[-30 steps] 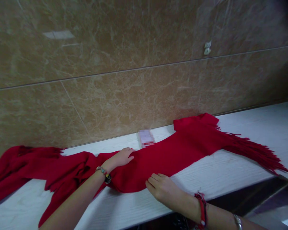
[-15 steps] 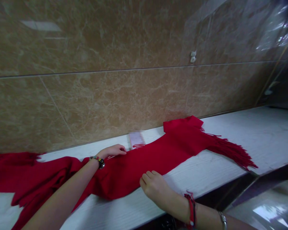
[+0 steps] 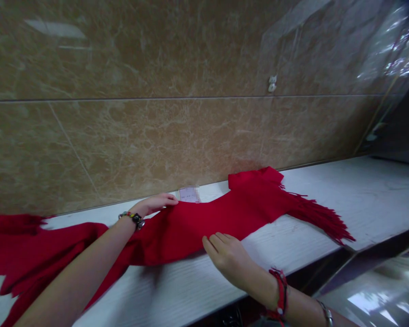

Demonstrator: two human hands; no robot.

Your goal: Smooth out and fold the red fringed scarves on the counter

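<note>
A long red scarf (image 3: 204, 222) with fringed ends lies along a white wood-grain tabletop (image 3: 187, 290). My left hand (image 3: 157, 203) pinches its far edge, lifting that stretch a little near the wall. My right hand (image 3: 226, 256) has its fingers closed on the near edge, to the right of the left hand. Between the hands the cloth is spread fairly flat. Left of my left wrist it is bunched and folded. A small pale printed card (image 3: 188, 195) shows beyond the far edge, partly covered by the scarf.
A brown marble-patterned tiled wall (image 3: 163, 136) rises directly behind the table, with a small white fitting (image 3: 272, 83) on it. The scarf's right-hand fringe (image 3: 322, 218) reaches toward the table's front edge. Below on the right is a shiny floor (image 3: 378, 290).
My left hand has moved slightly toward the wall with the far edge, covering more of the card. The near edge has drawn straighter. My right hand stays at that edge.
</note>
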